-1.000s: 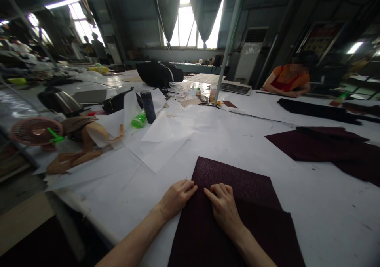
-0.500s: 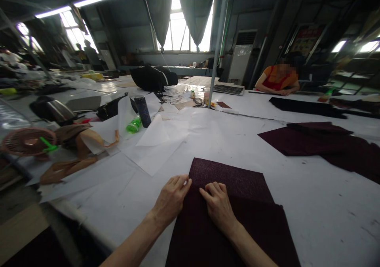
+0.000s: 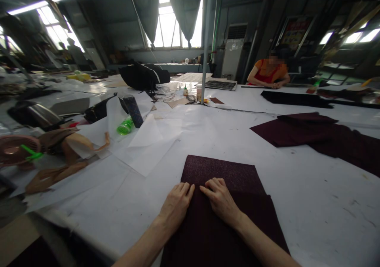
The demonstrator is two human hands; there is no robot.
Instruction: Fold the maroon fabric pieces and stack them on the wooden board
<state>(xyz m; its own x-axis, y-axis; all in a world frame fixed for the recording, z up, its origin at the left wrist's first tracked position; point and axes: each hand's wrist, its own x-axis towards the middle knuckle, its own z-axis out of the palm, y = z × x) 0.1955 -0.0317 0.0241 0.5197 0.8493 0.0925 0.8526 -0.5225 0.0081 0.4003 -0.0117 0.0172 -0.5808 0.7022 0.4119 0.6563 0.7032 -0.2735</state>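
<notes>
A dark maroon fabric piece (image 3: 228, 172) lies on the white table (image 3: 311, 203) in front of me, a second layer over its near part. My left hand (image 3: 176, 205) rests flat on the fabric's left side, fingers stretched out and close together. My right hand (image 3: 219, 199) lies flat beside it on the fabric, fingers extended toward the layer's edge. The fingertips of both hands nearly meet. Neither hand holds anything.
More maroon fabric (image 3: 314, 134) lies at the right. White paper sheets (image 3: 148, 140), a green bottle (image 3: 124, 126), a dark tumbler (image 3: 133, 111), a pink fan (image 3: 14, 150) and black bags (image 3: 144, 76) sit at left. A metal pole (image 3: 204, 45) rises behind. A person in orange (image 3: 268, 73) sits far across.
The view has shifted rightward and slightly up. My left hand has slid from the fabric's left edge onto the fabric, closer to my right hand.
</notes>
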